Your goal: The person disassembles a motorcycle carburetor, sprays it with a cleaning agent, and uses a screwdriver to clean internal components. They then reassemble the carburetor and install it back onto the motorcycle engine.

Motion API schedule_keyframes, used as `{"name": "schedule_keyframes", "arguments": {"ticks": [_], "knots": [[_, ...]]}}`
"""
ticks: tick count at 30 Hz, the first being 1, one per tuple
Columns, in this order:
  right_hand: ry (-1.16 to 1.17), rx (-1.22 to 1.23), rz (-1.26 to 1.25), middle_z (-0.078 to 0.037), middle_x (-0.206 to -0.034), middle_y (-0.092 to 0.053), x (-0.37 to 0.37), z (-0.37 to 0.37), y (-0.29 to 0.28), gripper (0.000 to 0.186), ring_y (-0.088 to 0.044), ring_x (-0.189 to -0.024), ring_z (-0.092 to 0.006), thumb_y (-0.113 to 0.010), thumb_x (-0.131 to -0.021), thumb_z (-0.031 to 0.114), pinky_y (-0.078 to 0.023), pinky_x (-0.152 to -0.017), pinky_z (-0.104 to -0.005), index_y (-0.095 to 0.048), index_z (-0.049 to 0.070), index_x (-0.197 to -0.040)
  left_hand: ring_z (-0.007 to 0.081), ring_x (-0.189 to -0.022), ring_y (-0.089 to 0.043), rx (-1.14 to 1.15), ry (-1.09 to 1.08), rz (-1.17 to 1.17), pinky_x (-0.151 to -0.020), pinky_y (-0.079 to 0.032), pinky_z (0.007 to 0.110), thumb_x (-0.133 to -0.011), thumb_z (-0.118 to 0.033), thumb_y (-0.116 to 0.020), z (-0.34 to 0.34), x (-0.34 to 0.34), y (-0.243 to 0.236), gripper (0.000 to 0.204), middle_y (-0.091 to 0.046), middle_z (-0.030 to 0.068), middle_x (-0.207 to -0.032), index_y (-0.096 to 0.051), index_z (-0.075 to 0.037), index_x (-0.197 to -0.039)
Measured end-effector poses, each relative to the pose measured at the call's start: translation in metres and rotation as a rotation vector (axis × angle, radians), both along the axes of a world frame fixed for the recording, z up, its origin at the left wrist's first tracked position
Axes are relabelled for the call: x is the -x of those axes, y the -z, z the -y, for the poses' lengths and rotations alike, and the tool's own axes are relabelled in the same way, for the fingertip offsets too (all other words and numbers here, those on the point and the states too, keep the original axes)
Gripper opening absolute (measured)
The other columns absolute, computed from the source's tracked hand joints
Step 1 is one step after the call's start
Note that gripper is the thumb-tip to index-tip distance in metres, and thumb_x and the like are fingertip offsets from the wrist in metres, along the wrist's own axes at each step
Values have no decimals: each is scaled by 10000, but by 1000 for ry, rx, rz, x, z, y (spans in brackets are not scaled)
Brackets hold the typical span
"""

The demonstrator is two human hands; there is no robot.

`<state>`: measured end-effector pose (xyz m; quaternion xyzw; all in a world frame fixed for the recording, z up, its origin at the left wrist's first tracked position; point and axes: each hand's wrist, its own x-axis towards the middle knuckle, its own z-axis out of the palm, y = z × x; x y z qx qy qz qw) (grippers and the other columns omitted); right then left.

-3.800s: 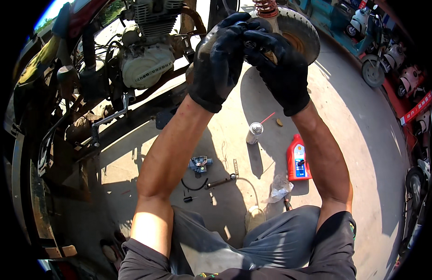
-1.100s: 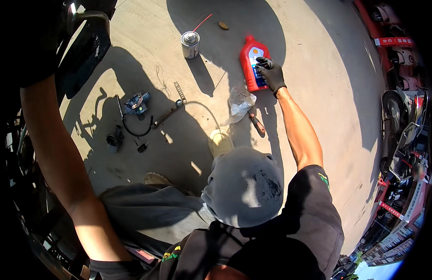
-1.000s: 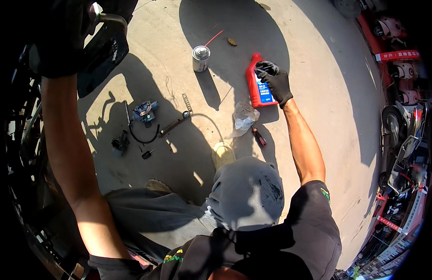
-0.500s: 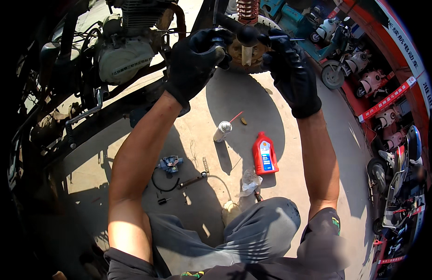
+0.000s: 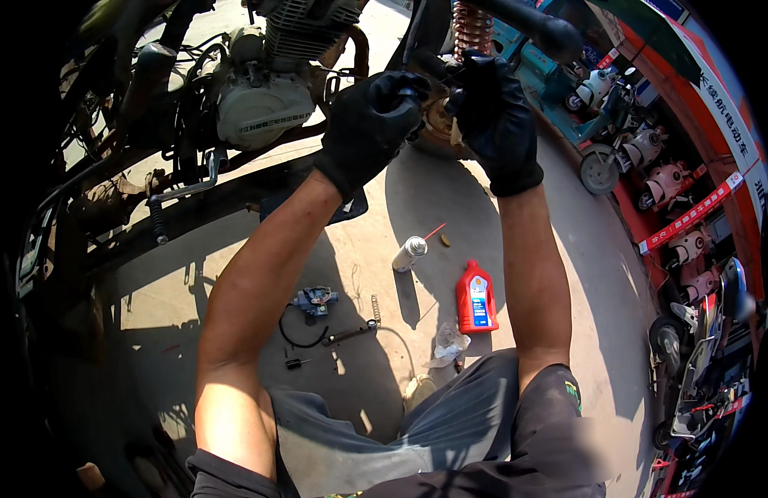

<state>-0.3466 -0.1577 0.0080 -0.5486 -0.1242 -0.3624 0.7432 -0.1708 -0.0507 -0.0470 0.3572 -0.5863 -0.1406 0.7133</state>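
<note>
Both my hands wear black gloves and are raised close together in front of a wheel and a red coil spring [image 5: 473, 31]. My left hand [image 5: 371, 124] is closed, thumb against curled fingers, around something small that the glove mostly hides. My right hand [image 5: 498, 124] is pinched just beside it; the thin metal rod seen in it half a second ago is now hidden by the fingers. Below, on the ground, stand a spray can [image 5: 409, 253] with a red straw and a red oil bottle [image 5: 477, 297]. A carburetor [image 5: 315, 300] lies further left.
A motor vehicle's engine [image 5: 264, 108] and frame fill the upper left, with a kick lever [image 5: 189, 192] sticking out. Near the carburetor lie a black hose, a loose spring [image 5: 376, 309] and small parts. A crumpled plastic bag [image 5: 449, 344] lies by my knee. Parked scooters [image 5: 641, 149] line the right.
My right hand has come leftward, nearer to my left hand, and its rod has gone out of sight. The view has shifted, so the ground things sit slightly lower and further right.
</note>
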Motion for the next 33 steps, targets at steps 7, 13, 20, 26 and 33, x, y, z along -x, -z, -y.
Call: {"name": "schedule_keyframes", "arguments": {"ticks": [7,13,20,26,33], "knots": [[212,52,-33,-95,-1126,-708,6,-5,7,368,-689,-1008,-173,-501,-1107,291,-583,-804,-312,-583,68,-1388,97,-752,-683,-78,127,-100,-679,-571,262,-942,-44,-644,-2,13,3,275,-736,58,-913,-709,7,-1204],[180,10,-92,-108,-1065,-709,11,3,12,415,-683,-876,-172,-495,-1107,357,-573,-750,-299,-578,65,-1391,142,-804,-726,-93,173,-118,-699,-616,294,-940,-16,-627,4,20,5,299,-732,84,-981,-700,45,-1223],[254,18,-120,-120,-1042,-708,10,4,15,492,-677,-843,-182,-468,-1104,438,-564,-740,-314,-579,46,-1379,139,-818,-724,-124,166,-143,-729,-624,305,-937,-6,-623,4,20,6,304,-730,83,-995,-697,45,-1227],[278,14,-143,-107,-1024,-715,6,3,21,506,-677,-821,-184,-471,-1099,458,-560,-724,-321,-589,49,-1372,141,-826,-722,-106,210,-159,-734,-624,308,-916,15,-619,3,19,5,332,-725,82,-1005,-688,47,-1240],[234,-64,-135,-98,-1007,-727,5,4,20,512,-681,-793,-177,-476,-1094,471,-563,-689,-330,-606,50,-1355,147,-820,-723,-97,195,-149,-735,-622,308,-914,14,-627,1,18,4,331,-729,91,-1000,-688,50,-1237]]}}
